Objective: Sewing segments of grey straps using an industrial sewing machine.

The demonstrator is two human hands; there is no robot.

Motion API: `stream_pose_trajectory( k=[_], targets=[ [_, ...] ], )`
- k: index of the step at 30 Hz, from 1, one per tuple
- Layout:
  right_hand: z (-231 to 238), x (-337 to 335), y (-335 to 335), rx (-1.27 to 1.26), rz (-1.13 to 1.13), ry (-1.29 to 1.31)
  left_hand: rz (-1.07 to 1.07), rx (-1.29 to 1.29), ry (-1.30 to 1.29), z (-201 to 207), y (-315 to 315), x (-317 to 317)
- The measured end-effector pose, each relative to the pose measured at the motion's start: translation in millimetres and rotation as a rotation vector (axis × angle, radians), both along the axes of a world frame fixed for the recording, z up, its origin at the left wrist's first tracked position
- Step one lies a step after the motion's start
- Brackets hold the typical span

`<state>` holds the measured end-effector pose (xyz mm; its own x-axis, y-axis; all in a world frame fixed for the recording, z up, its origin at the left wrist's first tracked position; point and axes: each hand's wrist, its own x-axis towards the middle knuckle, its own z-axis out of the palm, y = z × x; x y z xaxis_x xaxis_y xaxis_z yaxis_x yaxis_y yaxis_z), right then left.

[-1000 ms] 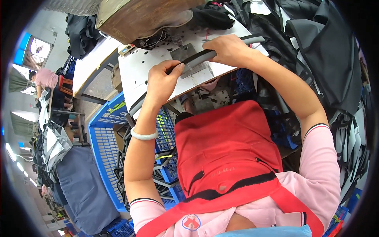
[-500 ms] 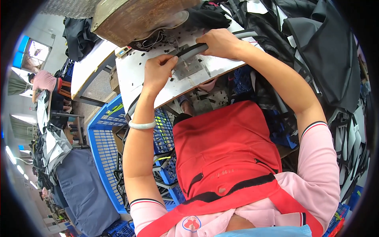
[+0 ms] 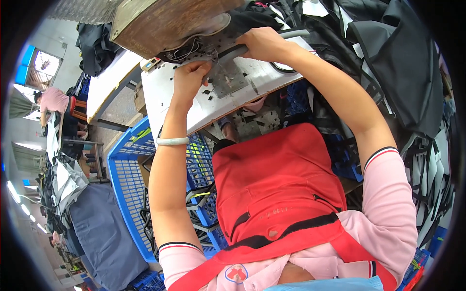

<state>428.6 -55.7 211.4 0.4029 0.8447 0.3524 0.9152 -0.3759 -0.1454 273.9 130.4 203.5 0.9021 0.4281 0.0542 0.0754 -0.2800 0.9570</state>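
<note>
A long grey and black fabric strip [image 3: 233, 52] runs across the white sewing table [image 3: 156, 99], beside the needle area of a worn brown sewing machine [image 3: 167, 26]. My right hand [image 3: 264, 44] is closed around the strip, and a grey length comes out past its far right side. My left hand [image 3: 191, 81] pinches near the strip's left end, thumb against fingers; the exact grip is partly hidden. Between my hands and the table's near edge lies a metal plate [image 3: 233, 86] with small dark scraps around it.
Black fabric pieces [image 3: 388, 53] pile up on the right. Left of my knees stands a blue plastic basket [image 3: 127, 169] holding black strips. A red apron [image 3: 276, 179] covers my lap. Another person [image 3: 54, 101] works far left, near a dark blue covered stack [image 3: 104, 225].
Both hands have moved away from me and slightly left, carrying the strip closer to the machine. A dark loop of the strip now shows on the table below my right wrist.
</note>
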Motion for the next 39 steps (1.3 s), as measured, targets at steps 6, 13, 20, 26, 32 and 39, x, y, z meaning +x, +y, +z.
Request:
stream_pose_trajectory(
  k=[6, 13, 20, 26, 32, 39],
  targets=[
    [-17, 0, -46, -0.083, -0.334, 0.133, 0.082, -0.081, 0.074, -1, 21, -39],
    [-67, 21, -66, -0.14, -0.421, -0.003, -0.097, -0.089, 0.066, -32, -9, -55],
    [-38, 32, -71, -0.403, -0.507, 0.349, -0.095, -0.114, 0.105, -42, -13, -69],
    [-49, 24, -83, -0.303, -0.486, 0.276, -0.059, -0.124, 0.136, -39, -15, -81],
    [-51, 19, -91, -0.213, -0.467, 0.37, -0.051, -0.113, 0.145, -42, -17, -88],
    [-46, -80, -109, 0.114, -0.166, 0.934, -0.028, -0.057, 0.111, -36, -24, -89]
  ],
)
